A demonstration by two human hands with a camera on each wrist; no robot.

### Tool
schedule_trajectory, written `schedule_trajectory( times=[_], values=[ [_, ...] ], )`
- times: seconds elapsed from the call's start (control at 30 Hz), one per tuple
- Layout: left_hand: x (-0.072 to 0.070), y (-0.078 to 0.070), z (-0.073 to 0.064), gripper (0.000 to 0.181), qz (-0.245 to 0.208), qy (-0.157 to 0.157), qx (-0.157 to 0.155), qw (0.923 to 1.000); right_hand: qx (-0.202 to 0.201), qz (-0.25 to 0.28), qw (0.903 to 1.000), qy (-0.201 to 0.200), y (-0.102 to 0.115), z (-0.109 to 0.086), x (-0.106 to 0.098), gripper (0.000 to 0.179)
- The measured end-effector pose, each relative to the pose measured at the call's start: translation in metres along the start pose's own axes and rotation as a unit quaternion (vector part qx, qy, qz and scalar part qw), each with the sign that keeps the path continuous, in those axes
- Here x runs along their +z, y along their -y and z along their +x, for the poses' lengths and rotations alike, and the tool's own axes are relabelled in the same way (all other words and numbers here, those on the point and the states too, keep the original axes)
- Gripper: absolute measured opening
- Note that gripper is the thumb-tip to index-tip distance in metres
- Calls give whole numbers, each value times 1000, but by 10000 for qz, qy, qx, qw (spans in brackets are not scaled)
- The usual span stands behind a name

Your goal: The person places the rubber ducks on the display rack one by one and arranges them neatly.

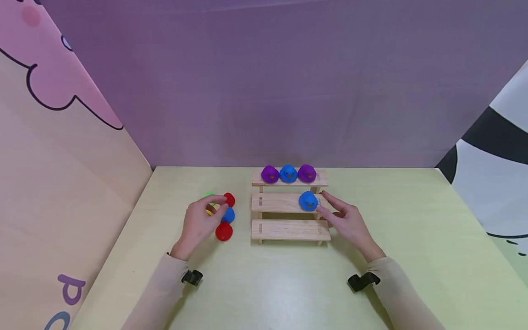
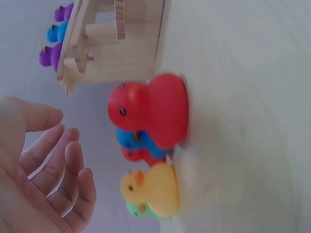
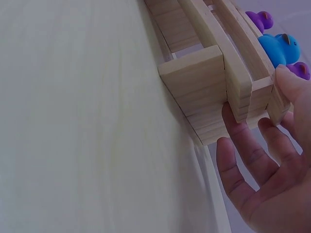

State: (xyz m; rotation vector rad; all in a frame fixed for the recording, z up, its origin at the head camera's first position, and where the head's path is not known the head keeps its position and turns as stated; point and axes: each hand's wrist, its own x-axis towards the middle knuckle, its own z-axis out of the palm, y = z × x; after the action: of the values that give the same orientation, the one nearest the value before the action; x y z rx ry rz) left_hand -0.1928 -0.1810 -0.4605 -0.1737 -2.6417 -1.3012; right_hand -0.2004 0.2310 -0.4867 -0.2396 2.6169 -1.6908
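Note:
A three-tier wooden stand [image 1: 288, 229] holds toy ducks. On the top shelf sit two purple ducks [image 1: 270, 174] with a blue duck [image 1: 288, 173] between them. Another blue duck [image 1: 308, 201] is near the right end of the middle shelf. My right hand [image 1: 346, 224] is beside that duck, its thumb at the duck's side and its other fingers by the shelf ends. Above a group of loose ducks, my left hand [image 1: 202, 222] hovers with loosely bent fingers, nothing in its grasp. That group has a red duck [image 2: 150, 109], a yellow duck [image 2: 153, 189] and several others.
The ducks to the left of the stand include a green duck [image 2: 141, 209], partly hidden behind the yellow one, and a blue duck [image 1: 228, 215]. A pale wooden table [image 1: 272, 288] lies under everything. Purple cloth [image 1: 288, 91] hangs behind it, with printed panels at both sides.

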Motion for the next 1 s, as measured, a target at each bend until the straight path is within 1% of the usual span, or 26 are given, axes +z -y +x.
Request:
schedule_trajectory(
  times=[0.17, 0.43, 0.7, 0.87, 1.0],
  values=[
    [-7, 13, -2, 29, 207, -94, -140, 9996, 24, -8, 10000, 27, 1, -1, 0, 65],
    [-16, 29, -3, 30, 610, 56, -456, 9971, -32, -68, 10000, 35, 1, 0, 0, 66],
    [-21, 31, -3, 34, 1007, 259, -676, 9923, -19, -57, 10000, 15, 5, -2, -1, 64],
    [-23, 34, -1, 35, 1176, 431, -698, 9897, -4, -75, 10000, 11, 6, -3, -1, 64],
    [-23, 36, 1, 34, 1221, 549, -690, 9886, 3, -62, 10000, 10, 6, -3, 0, 64]
  ],
)
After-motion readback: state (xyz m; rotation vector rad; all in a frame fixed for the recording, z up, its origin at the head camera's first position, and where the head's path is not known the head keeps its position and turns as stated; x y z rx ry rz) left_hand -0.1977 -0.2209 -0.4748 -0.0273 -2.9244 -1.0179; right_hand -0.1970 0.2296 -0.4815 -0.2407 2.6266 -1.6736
